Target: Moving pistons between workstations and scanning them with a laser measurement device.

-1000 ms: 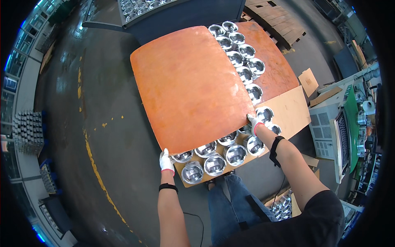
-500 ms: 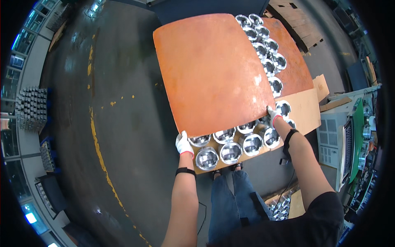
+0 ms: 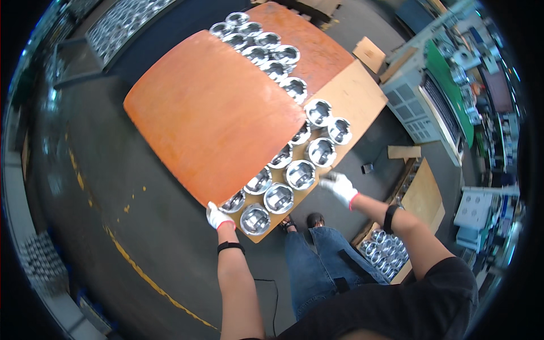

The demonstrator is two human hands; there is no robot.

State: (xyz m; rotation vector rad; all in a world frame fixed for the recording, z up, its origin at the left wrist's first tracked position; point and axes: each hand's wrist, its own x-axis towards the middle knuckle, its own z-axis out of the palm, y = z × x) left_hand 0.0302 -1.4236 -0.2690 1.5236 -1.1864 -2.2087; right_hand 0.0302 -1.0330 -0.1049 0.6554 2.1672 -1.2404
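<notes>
In a white glove, my left hand (image 3: 219,216) is closed on the near corner of a large orange-brown sheet (image 3: 215,113). The sheet lies over rows of shiny metal pistons (image 3: 278,198), covering part of them. Several pistons stand uncovered along its near and right sides, on brown cardboard (image 3: 356,93). My right hand (image 3: 340,188), also gloved, is off the sheet, just beside the cardboard's near edge. Its fingers stretch toward that edge, slightly blurred, with nothing seen in them.
A second, reddish sheet (image 3: 309,42) lies beyond the pistons. Low at the right, a box holds more pistons (image 3: 382,252). A light cabinet (image 3: 409,110) and a green-topped bench (image 3: 450,88) stand at the right. A black cable (image 3: 276,294) runs along the floor near my legs.
My right hand has let go of the sheet's right corner and moved toward me. The view has turned to the right. My left hand still holds its corner.
</notes>
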